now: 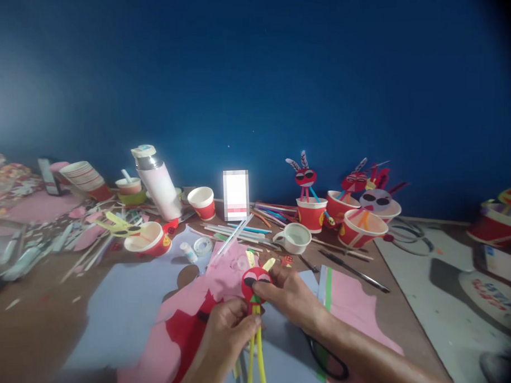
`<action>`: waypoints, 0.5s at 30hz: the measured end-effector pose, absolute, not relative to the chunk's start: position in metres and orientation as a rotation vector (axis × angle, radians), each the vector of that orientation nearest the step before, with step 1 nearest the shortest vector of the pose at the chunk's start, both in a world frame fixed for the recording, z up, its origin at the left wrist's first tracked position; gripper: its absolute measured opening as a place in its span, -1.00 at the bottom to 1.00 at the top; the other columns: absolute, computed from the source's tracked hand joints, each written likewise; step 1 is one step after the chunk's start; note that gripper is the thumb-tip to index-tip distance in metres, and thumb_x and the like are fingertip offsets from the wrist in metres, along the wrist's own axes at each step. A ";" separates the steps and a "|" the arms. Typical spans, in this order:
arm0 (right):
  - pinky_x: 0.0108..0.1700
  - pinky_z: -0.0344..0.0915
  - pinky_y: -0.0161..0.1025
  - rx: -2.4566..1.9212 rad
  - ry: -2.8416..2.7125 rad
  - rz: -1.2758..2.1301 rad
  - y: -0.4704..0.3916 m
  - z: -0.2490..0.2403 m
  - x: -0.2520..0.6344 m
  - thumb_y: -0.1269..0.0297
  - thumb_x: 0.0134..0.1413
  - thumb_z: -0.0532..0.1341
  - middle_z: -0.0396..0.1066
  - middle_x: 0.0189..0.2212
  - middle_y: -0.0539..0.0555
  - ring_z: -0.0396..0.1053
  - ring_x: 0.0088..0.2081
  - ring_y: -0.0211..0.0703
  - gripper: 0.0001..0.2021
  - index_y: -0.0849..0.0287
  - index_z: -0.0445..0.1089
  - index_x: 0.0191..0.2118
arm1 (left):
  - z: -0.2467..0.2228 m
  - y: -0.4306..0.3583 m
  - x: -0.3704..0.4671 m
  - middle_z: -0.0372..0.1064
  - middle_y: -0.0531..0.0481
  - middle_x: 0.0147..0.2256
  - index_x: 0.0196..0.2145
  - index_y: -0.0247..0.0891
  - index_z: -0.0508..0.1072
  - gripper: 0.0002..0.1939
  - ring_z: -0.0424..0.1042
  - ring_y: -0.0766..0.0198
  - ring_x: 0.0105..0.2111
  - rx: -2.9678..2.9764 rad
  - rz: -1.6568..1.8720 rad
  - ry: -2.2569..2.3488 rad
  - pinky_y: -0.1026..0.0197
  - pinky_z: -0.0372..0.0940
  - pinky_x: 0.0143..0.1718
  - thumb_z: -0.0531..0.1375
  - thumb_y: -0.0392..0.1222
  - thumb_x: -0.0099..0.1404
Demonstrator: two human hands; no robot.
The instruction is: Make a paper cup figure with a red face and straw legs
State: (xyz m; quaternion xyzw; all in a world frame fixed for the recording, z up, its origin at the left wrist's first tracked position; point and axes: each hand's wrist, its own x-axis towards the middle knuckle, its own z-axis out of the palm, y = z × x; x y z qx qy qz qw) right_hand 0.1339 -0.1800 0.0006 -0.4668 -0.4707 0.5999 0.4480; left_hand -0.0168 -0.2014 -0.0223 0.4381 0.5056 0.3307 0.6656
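Observation:
Between my hands is a paper puppet (257,276) with a round red face, dark eyes, pink eyelids, yellow ears and two long yellow strips hanging below. My left hand (229,332) pinches it under the face, where the strips begin. On the upper right of the face, my right hand (290,293) presses with its thumb, its fingers behind. Below them lie pink paper (208,291), a cut red sheet (185,333) and blue-grey paper (117,313). Black-handled scissors (339,373) lie partly hidden under my right forearm.
Red paper cups (310,214) with similar puppets stand back right. A white thermos (161,186), an upright paper cup (201,203) and a tipped cup (148,240) are left of centre. A mug (296,238) and black pen (356,273) lie beyond my right hand.

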 end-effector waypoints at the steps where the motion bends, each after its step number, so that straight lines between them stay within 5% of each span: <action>1: -0.46 0.17 -0.38 -1.158 -1.166 1.493 -0.180 0.001 0.134 0.36 -0.08 0.18 0.29 -0.58 -0.08 0.21 -0.52 -0.32 -0.95 0.20 0.31 -0.49 | -0.023 -0.201 -0.016 0.24 0.07 -0.63 -0.54 -0.35 0.44 -0.80 0.11 0.42 -0.61 0.982 0.749 1.137 0.34 0.02 -0.56 0.28 -0.13 0.03; 15: -0.55 0.03 -0.39 -1.381 -1.250 1.353 -0.183 -0.001 0.130 0.38 -0.14 0.17 0.16 -0.67 -0.11 0.09 -0.58 -0.36 -0.83 0.19 0.18 -0.63 | -0.033 -0.202 -0.015 0.15 0.10 -0.63 -0.56 -0.32 0.37 -0.76 0.11 0.38 -0.60 1.183 0.754 1.155 0.33 0.03 -0.59 0.21 -0.09 0.12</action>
